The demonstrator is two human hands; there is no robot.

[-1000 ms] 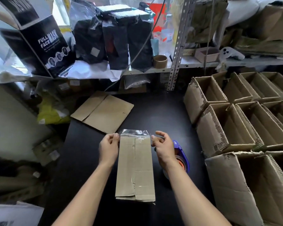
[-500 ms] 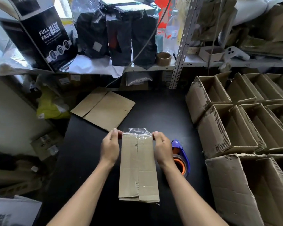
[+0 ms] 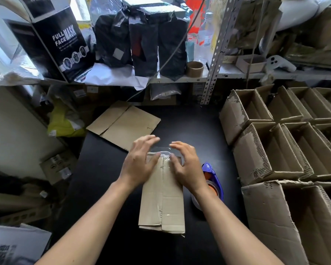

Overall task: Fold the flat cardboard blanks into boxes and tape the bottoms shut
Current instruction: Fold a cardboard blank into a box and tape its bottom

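Daylight from window upper left; dim table; fisheye bending at edges; fingers motion-blurred.

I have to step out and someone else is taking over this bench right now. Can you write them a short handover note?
Left hand and right hand: both open, fingers pressing the loose clear tape end over the far edge of the box lying on the black table.
Tape dispenser: on the table, right of the box.
Done: tape runs along the bottom seam.
Left: smooth the tape end down, then fold the flat blank beyond the box. Finished boxes sit to the right.
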